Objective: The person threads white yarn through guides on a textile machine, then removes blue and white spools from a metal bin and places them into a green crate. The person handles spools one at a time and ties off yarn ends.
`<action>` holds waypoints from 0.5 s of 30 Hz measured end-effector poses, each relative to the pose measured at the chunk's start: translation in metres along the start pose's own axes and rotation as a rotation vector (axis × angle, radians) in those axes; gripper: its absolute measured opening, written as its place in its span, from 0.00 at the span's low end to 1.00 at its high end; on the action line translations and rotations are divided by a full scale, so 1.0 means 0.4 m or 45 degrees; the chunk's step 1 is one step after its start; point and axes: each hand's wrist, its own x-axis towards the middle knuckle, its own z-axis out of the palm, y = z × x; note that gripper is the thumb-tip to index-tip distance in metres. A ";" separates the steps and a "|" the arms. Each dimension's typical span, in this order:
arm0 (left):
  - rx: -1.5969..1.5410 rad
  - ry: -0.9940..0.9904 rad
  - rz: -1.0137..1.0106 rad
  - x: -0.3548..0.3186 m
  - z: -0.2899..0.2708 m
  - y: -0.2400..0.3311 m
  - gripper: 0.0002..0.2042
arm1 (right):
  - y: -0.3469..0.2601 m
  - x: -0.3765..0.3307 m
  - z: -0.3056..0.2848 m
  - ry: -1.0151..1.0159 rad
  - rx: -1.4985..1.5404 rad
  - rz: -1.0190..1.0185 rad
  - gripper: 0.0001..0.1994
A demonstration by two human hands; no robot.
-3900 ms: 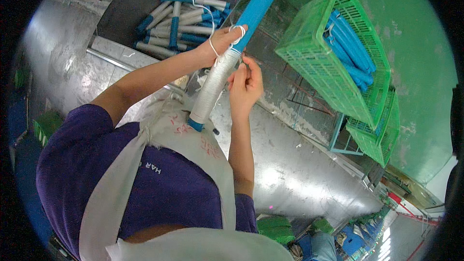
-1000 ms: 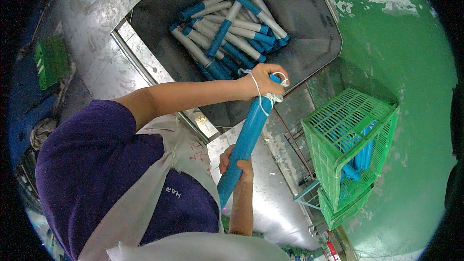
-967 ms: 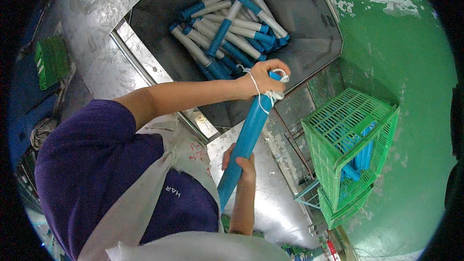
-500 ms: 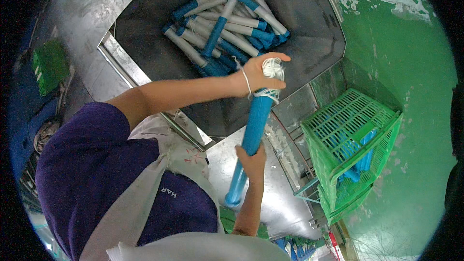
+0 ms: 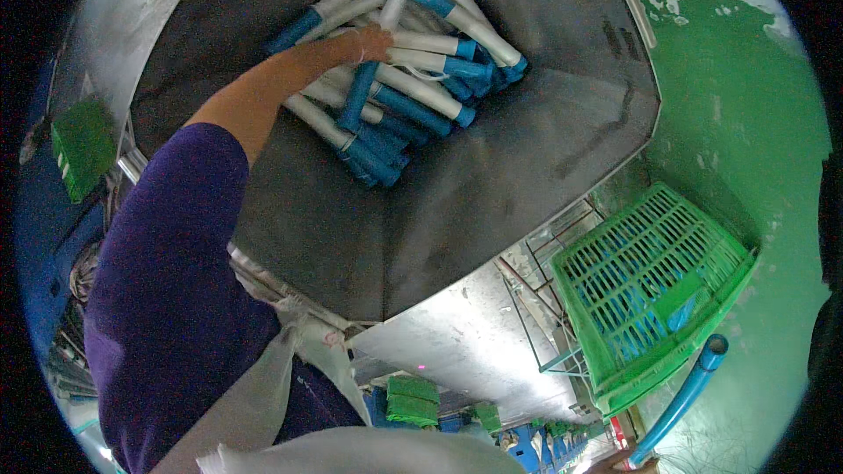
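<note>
My left hand (image 5: 376, 42) is down in a large dark grey metal bin (image 5: 492, 202), its fingers curled round a white-and-blue roll (image 5: 358, 92) that lies across the pile. A white cord circles that wrist. Around it are more rolls (image 5: 426, 92) with white lengths and blue ends. A loose white string (image 5: 420, 73) loops beside my fingers. At the lower right edge, my right hand (image 5: 625, 463) is closed round the lower end of a blue pipe (image 5: 685, 404), whose hollow end points up. Part of this hand is cut off by the picture's edge.
Right of the bin, a green slatted crate (image 5: 654, 272) with blue pieces inside stands against a green wall (image 5: 746, 105) with peeling paint. A metal rack (image 5: 527, 298) stands between crate and bin. Green crates (image 5: 413, 399) show behind my apron at the bottom.
My left hand has left the blue pipe and moved up and left into the bin. My right hand has carried the pipe to the lower right; the white strings no longer show at its top.
</note>
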 end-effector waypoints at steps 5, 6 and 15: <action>0.415 0.013 0.299 0.071 0.109 -0.015 0.12 | -0.281 -0.202 -0.063 -0.966 0.518 0.283 0.28; 0.334 0.105 0.306 0.071 0.098 -0.015 0.14 | -0.349 -0.241 -0.084 -0.847 0.799 0.283 0.24; -1.097 0.802 -0.421 -0.038 -0.499 0.081 0.26 | -0.609 -0.291 -0.197 -0.440 2.054 0.350 0.14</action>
